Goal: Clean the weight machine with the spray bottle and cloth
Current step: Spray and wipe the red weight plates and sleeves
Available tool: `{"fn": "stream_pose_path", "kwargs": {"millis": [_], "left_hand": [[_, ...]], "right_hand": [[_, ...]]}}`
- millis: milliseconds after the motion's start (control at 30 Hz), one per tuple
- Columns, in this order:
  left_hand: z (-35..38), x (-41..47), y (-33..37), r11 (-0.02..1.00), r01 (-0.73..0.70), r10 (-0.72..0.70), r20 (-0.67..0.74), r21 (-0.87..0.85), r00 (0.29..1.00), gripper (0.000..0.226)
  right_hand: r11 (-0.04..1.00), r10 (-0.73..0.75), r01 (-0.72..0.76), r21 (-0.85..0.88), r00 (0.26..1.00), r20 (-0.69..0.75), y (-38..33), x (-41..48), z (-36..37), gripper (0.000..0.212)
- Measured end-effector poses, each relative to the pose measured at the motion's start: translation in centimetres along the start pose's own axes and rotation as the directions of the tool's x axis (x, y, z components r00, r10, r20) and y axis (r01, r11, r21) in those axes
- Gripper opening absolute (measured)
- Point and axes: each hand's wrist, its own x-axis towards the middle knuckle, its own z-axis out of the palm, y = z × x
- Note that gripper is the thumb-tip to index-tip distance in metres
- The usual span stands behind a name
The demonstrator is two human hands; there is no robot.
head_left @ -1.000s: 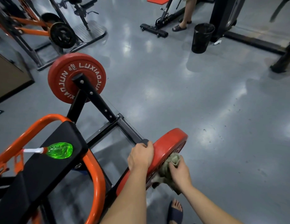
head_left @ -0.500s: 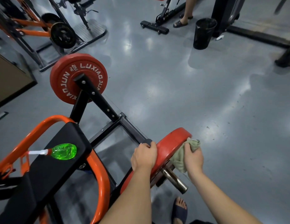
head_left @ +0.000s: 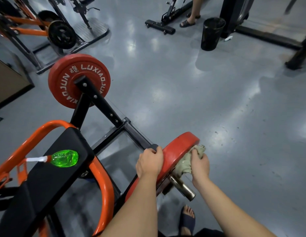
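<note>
The fingers [head_left: 194,153] of your right hand [head_left: 200,165] curl around the greenish cloth [head_left: 183,165] and press it on the outer face of the near red plate [head_left: 176,149], while your left hand [head_left: 149,162] grips its rim. The steel sleeve [head_left: 183,187] sticks out just below the cloth; the green spray bottle [head_left: 64,158] lies on the black pad [head_left: 46,178] at your left, well apart.

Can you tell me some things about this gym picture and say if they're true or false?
1. The right hand holds the cloth against the near red plate. True.
2. The left hand holds the spray bottle. False: it grips the near red plate's rim; the spray bottle lies on the black pad.
3. The spray bottle is blue. False: it is green.
4. A black bin stands on the floor. True.
</note>
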Motion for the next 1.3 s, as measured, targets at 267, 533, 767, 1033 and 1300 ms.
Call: {"fn": "stream_pose_path", "kwargs": {"millis": [267, 533, 767, 1033, 1300], "left_hand": [[-0.1, -0.2, -0.4, 1.000, 0.001, -0.001, 0.007, -0.025, 1.000, 0.044], [0.0, -0.1, -0.8, 1.000, -0.016, 0.016, -0.002, -0.017, 1.000, 0.038], [0.0, -0.1, -0.9, 1.000, -0.012, 0.011, -0.012, -0.028, 1.000, 0.040], [-0.2, -0.1, -0.8, 0.999, -0.014, 0.014, -0.005, -0.032, 1.000, 0.039], [0.0, 0.0, -1.0, 0.999, -0.011, 0.011, -0.003, -0.034, 1.000, 0.042]], "right_hand": [[0.935, 0.354, -0.338, -0.110, 0.854, 0.382, 4.0, -2.7, -0.2, 0.051], [0.989, -0.008, 0.013, 0.148, 0.999, -0.032, -1.2, -0.9, 0.7, 0.038], [0.953, 0.297, -0.298, -0.052, 0.892, 0.342, 5.3, -1.7, 0.1, 0.033], [0.969, 0.049, -0.042, 0.245, 0.999, -0.024, -0.9, 0.0, 0.2, 0.034], [0.956, 0.292, -0.271, -0.111, 0.847, 0.444, 4.3, -3.1, -0.3, 0.029]]}}
